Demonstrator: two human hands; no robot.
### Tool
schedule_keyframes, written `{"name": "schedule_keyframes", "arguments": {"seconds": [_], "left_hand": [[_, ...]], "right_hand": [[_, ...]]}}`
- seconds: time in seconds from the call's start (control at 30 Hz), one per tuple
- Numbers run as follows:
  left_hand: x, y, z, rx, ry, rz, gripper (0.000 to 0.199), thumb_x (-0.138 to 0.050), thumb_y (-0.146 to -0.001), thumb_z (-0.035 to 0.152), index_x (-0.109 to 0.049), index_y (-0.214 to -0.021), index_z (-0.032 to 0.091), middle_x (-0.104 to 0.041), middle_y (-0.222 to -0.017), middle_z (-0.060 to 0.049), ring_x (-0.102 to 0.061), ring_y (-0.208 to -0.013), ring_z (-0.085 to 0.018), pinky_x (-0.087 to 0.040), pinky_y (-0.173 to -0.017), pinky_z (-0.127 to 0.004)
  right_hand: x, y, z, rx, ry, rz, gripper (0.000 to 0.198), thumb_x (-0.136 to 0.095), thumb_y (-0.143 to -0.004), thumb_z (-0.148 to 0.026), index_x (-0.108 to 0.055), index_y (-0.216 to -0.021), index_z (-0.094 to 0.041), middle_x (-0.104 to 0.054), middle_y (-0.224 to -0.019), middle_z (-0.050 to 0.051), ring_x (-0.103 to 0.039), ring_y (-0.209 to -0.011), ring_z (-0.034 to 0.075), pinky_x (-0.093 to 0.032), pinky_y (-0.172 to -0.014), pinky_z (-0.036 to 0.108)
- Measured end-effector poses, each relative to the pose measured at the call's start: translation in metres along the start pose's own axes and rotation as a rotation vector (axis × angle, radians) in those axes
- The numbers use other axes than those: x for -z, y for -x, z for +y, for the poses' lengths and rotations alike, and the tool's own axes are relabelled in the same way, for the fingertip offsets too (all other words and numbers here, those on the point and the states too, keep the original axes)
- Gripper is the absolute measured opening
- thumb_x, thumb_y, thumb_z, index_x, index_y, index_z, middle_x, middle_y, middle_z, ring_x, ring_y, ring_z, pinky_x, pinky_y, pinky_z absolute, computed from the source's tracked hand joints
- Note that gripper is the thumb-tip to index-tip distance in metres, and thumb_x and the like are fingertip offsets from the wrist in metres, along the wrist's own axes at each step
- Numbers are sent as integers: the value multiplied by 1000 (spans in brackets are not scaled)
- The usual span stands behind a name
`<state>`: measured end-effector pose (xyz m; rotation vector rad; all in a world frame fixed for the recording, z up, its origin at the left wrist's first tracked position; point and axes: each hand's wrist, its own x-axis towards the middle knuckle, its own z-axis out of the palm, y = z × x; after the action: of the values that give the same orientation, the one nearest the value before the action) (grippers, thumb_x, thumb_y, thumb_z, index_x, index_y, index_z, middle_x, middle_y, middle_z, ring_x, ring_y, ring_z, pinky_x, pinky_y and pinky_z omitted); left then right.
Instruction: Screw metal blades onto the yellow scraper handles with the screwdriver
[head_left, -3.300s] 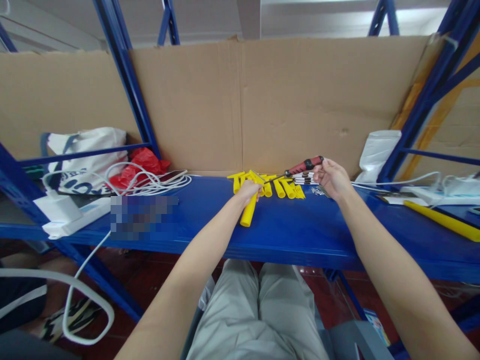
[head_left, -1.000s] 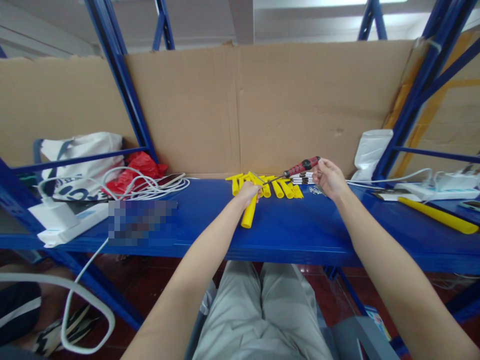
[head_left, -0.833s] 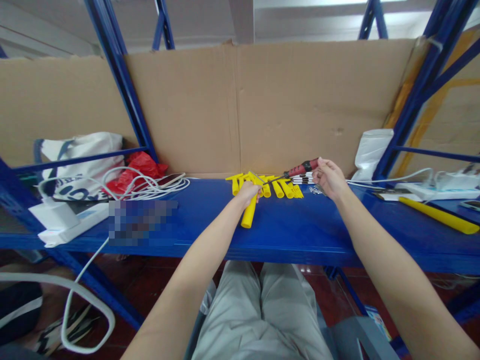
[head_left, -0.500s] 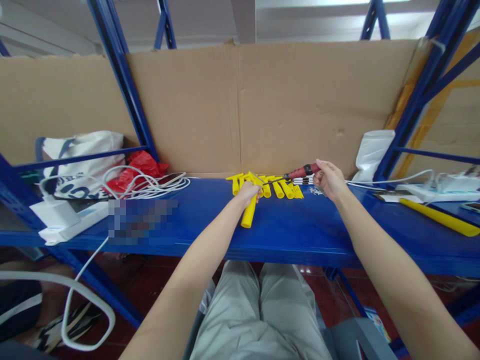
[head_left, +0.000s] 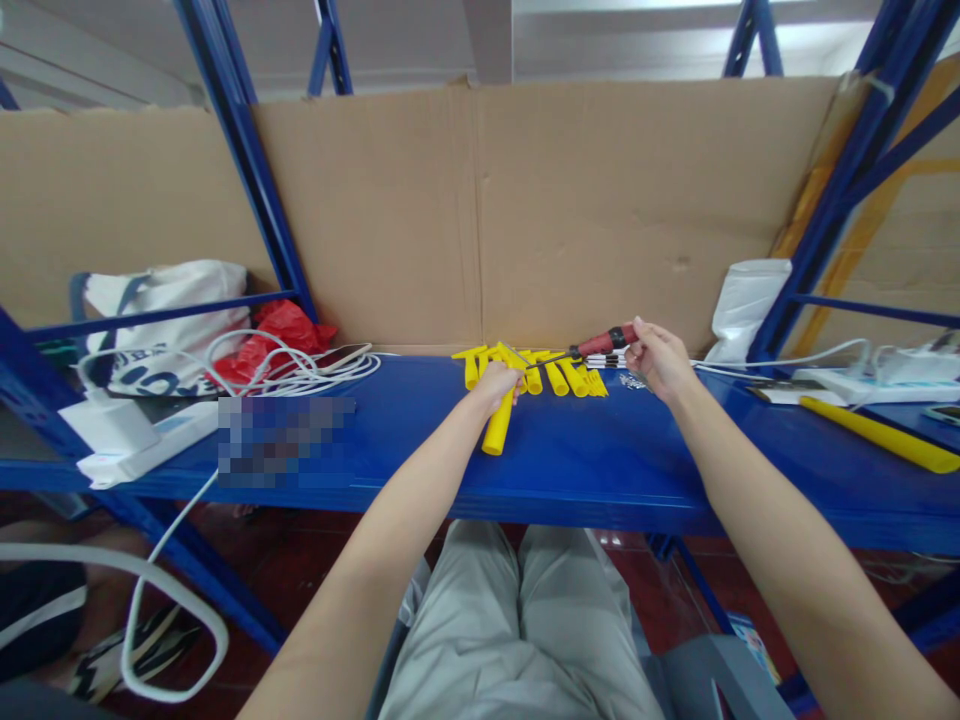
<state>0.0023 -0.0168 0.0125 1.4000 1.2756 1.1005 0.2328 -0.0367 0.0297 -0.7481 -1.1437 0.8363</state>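
My left hand (head_left: 501, 385) is closed round a yellow tube-like piece (head_left: 496, 432), whose wide round end points toward me at the middle of the blue shelf. In my right hand (head_left: 658, 358) is a screwdriver (head_left: 604, 343) with a dark red and black handle, gripped at the handle's rear end. Its thin shaft points left and its tip reaches the yellow piece beside my left fingers; the exact contact is too small to make out. Several similar yellow pieces (head_left: 556, 379) lie in a row just behind and right of my left hand.
Small metal bits (head_left: 634, 381) and thin white sticks (head_left: 600, 361) lie near my right hand. Rightward are a white pouch (head_left: 746, 310) and a long yellow piece (head_left: 877, 434). Leftward are coiled white cables (head_left: 315, 375), a red bag (head_left: 292, 335) and a power strip (head_left: 157, 447). Cardboard (head_left: 375, 220) stands behind.
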Motion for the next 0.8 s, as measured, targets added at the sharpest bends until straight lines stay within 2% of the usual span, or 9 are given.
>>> {"name": "schedule_keyframes", "arguments": {"seconds": [0.17,0.53,0.8], "left_hand": [[0,0,0,-7,-12,14,28,-49,-76,1,-41,-55,17,-39,-41,6,-36,-33,-5,-31,-39,-19],[0,-3,-3,-12,-26,4,28,-48,-78,2,-42,-55,17,-39,-40,6,-37,-33,-6,-32,-40,-20],[1,-3,-2,-4,-26,1,30,-48,-78,3,-41,-53,17,-39,-40,5,-37,-33,-6,-31,-39,-20]], "right_hand": [[-1,0,0,8,-2,-15,38,-79,-60,-46,-57,-72,-19,-42,-41,-9,-41,-34,5,-33,-32,16],[0,-1,3,20,16,-11,45,-77,-60,-51,-44,-65,-20,-45,-41,-8,-43,-34,6,-35,-32,16],[-2,-1,3,15,9,29,52,-79,-54,-53,-40,-61,-21,-46,-39,-8,-42,-31,6,-35,-31,17]]}}
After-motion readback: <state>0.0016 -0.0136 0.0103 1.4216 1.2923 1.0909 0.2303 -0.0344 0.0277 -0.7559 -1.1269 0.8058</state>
